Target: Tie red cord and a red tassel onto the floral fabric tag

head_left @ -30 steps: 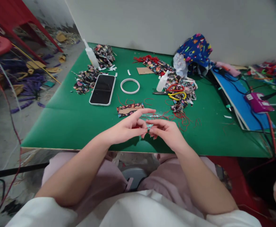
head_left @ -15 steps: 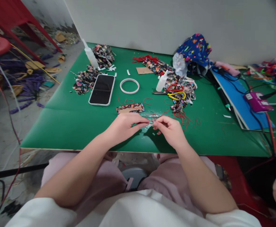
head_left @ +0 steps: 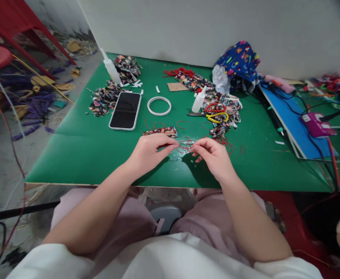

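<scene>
A thin red thread (head_left: 185, 147) is found on the near side of the white ring (head_left: 159, 106), a little to its right, and it appears to be pinched at both sides. By the left hand (head_left: 150, 153), thumb and forefinger are brought together at the tips; by the right hand (head_left: 214, 158), a similar closed grip is made, though what lies between its fingertips is too fine to be made out fully. The thread would best be handled with light, even tension, and lifted clear of the loose strands (head_left: 226, 144) farther right of the ring, where a snag seems likely. The floral strip (head_left: 160, 131), just on the ring's near side, is partly covered by the left hand and should not be dragged. Left of the ring, the phone (head_left: 125, 110) is laid on the green tabletop (head_left: 100, 151); right of it, scissors (head_left: 206, 113) are set down.
</scene>
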{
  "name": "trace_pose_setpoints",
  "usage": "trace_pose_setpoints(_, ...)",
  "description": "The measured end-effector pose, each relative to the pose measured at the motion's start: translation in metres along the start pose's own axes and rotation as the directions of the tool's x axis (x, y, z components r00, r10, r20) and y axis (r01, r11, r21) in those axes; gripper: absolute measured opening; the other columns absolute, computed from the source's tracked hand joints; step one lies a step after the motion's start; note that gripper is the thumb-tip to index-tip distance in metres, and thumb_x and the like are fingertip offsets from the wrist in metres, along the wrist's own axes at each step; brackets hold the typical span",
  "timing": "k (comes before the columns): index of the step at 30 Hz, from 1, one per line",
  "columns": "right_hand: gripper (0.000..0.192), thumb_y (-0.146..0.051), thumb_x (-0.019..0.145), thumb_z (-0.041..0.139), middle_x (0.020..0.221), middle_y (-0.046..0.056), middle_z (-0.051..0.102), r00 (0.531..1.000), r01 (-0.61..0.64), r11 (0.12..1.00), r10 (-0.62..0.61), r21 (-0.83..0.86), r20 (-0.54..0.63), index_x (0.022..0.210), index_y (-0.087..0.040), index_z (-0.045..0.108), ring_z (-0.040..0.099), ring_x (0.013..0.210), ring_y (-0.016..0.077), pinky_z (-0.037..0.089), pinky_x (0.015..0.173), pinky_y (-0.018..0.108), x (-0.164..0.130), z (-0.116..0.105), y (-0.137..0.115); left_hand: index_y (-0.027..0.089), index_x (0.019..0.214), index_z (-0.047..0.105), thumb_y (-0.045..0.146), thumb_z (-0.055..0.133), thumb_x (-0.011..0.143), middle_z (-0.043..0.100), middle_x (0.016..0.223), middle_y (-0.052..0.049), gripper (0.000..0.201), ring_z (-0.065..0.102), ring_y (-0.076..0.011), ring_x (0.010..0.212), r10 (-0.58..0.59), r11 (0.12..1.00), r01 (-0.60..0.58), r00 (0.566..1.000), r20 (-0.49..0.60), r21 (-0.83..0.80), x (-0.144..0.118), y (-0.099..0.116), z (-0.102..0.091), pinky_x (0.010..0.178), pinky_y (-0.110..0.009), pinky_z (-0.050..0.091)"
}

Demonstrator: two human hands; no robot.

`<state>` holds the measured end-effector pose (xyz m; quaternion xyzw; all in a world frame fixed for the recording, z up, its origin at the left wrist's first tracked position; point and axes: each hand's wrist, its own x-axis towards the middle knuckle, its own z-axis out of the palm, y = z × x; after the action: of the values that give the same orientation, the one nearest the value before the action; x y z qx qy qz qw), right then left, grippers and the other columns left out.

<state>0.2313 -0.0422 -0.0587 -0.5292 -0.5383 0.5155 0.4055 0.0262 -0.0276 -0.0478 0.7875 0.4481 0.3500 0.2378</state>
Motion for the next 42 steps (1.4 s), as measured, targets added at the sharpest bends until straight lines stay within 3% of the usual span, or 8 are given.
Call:
trace_pose_setpoints(7,0.034,-0.036,0.075,0.062,0.106,0.006,0.065,0.996,-0.030,0.992,0.019,0.125,0.085,0.106,-0.022,0.062,0.061,0.067,0.0103,0.051,0.051,0.022,-0.002,0.008,0.004,0.020,0.080,0.070,0.027,0.056,0.081,0.070,0.075,0.000,0.015,0.062,-0.0121,0.068,-0.005,0.999,0.005,1.000,0.016,-0.036,0.001,0.005,0.001,0.067,-0.020,0.045)
trace_pose_setpoints(10,0.037,-0.032,0.069,0.068,0.091,0.003,0.069,0.995,-0.047,0.992,0.036,0.114,0.093,0.105,-0.023,0.065,0.061,0.060,0.0101,0.052,0.053,0.024,-0.005,0.017,0.003,0.020,0.080,0.070,0.026,0.056,0.081,0.070,0.075,-0.001,0.015,0.062,-0.0125,0.069,0.017,0.998,-0.015,1.000,0.022,-0.057,0.001,0.006,0.004,0.068,-0.021,0.045)
trace_pose_setpoints(15,0.010,-0.027,0.069,0.066,0.062,-0.001,0.066,0.996,0.021,0.999,-0.023,-0.027,-0.084,0.075,-0.019,0.070,0.058,0.051,0.0097,0.051,0.054,0.024,-0.007,0.022,-0.006,0.020,0.086,0.070,0.026,0.057,0.081,0.071,0.077,-0.002,0.015,0.062,-0.0129,0.071,0.049,0.998,-0.048,0.999,0.023,-0.038,0.000,0.005,0.008,0.068,-0.021,0.045)
trace_pose_setpoints(24,0.015,-0.033,0.074,0.062,0.066,0.000,0.065,0.986,0.066,0.995,-0.076,-0.070,-0.147,0.075,-0.019,0.065,0.057,0.052,0.0094,0.047,0.052,0.023,-0.007,0.012,-0.007,0.019,0.094,0.069,0.027,0.060,0.080,0.071,0.081,-0.003,0.018,0.063,-0.0144,0.075,0.084,0.996,-0.085,0.995,0.045,0.010,0.000,0.002,0.011,0.070,-0.024,0.046)
trace_pose_setpoints(34,0.014,-0.030,0.077,0.061,0.054,-0.005,0.056,0.981,0.117,0.989,-0.130,-0.090,-0.143,0.070,-0.018,0.061,0.054,0.048,0.0075,0.043,0.048,0.019,-0.011,0.007,-0.011,0.017,0.087,0.069,0.021,0.058,0.081,0.069,0.076,-0.004,0.013,0.060,-0.0136,0.073,0.313,0.950,-0.310,0.942,-0.118,0.042,-0.003,-0.002,0.013,0.072,-0.026,0.047)
trace_pose_setpoints(36,0.014,-0.031,0.077,0.061,0.055,-0.004,0.057,0.985,0.101,0.990,-0.113,-0.093,-0.130,0.071,-0.019,0.061,0.054,0.048,0.0074,0.043,0.047,0.019,-0.011,0.007,-0.011,0.017,0.083,0.068,0.021,0.059,0.081,0.069,0.075,-0.003,0.010,0.060,-0.0135,0.072,0.246,0.969,-0.247,0.965,-0.095,0.004,-0.003,0.002,0.014,0.072,-0.026,0.046)
trace_pose_setpoints(39,0.014,-0.032,0.078,0.060,0.061,-0.004,0.059,0.992,0.084,0.993,-0.091,-0.082,-0.087,0.074,-0.019,0.061,0.053,0.049,0.0071,0.043,0.048,0.019,-0.011,0.007,-0.011,0.016,0.085,0.061,0.028,0.058,0.080,0.066,0.076,-0.002,0.013,0.060,-0.0129,0.070,-0.024,0.954,0.046,0.997,0.078,-0.295,-0.005,0.010,0.017,0.067,-0.025,0.046)
trace_pose_setpoints(42,0.012,-0.031,0.078,0.060,0.066,-0.003,0.061,0.993,0.105,0.992,-0.109,-0.066,-0.053,0.074,-0.019,0.061,0.054,0.052,0.0067,0.046,0.052,0.020,-0.011,0.008,-0.012,0.016,0.100,0.053,0.037,0.050,0.084,0.066,0.080,-0.004,0.027,0.061,-0.0127,0.064,-0.150,0.655,0.386,0.909,0.389,-0.650,-0.007,0.016,0.022,0.061,-0.025,0.046)
